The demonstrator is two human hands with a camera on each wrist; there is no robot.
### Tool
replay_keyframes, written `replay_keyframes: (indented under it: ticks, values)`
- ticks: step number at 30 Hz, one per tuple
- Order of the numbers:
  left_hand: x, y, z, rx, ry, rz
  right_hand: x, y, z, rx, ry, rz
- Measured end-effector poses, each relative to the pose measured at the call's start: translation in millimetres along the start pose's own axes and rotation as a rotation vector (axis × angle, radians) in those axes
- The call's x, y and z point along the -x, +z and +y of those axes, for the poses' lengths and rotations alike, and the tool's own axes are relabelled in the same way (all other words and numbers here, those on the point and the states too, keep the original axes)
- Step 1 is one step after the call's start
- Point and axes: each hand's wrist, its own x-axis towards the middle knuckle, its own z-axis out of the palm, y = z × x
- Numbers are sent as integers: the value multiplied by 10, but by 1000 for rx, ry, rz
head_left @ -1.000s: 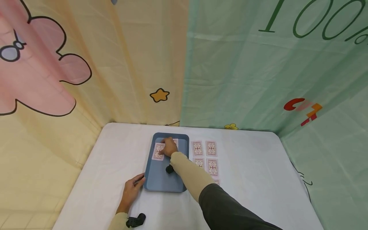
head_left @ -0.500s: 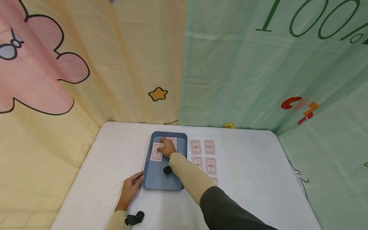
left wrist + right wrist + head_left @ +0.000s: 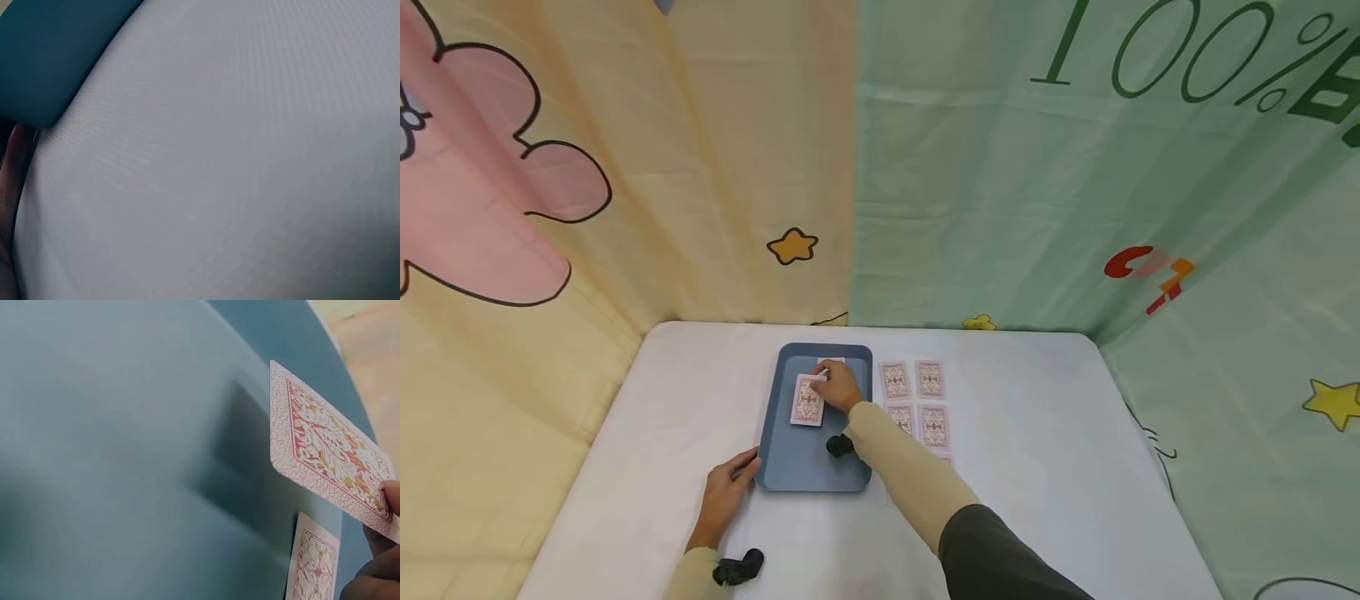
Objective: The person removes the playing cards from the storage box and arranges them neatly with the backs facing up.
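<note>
My right hand (image 3: 838, 386) pinches a red-patterned playing card (image 3: 807, 400) by its edge, thumb on the patterned back. In the right wrist view this card (image 3: 334, 447) is held tilted above the blue-grey tray (image 3: 816, 475), its shadow falling on the tray floor. A second card (image 3: 314, 562) lies back up on the tray, mostly hidden by the right hand in the head view. At the tray's lower left, my left hand (image 3: 724, 496) rests on the table with its fingertips against the rim. The left wrist view shows a finger (image 3: 12, 175) beside the tray corner.
Right of the tray, several face-down cards (image 3: 929, 379) lie in two columns on the white table (image 3: 1022, 467); the right forearm covers some of them. Curtains (image 3: 737, 167) stand behind and at both sides of the table.
The card in my right hand has come up off the tray floor and tilted. My left hand stays at the tray's edge. The head view has shifted a little to the right.
</note>
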Motion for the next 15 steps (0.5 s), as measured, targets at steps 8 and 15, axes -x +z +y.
replay_keyframes:
  ticks: [8, 15]
  values:
    - [0, -11, -17, 22, -19, -25, 209, -149, 68, -72, 7, -8]
    - [10, -34, 4, 35, -25, -48, 392, -296, 167, -84, 21, -1]
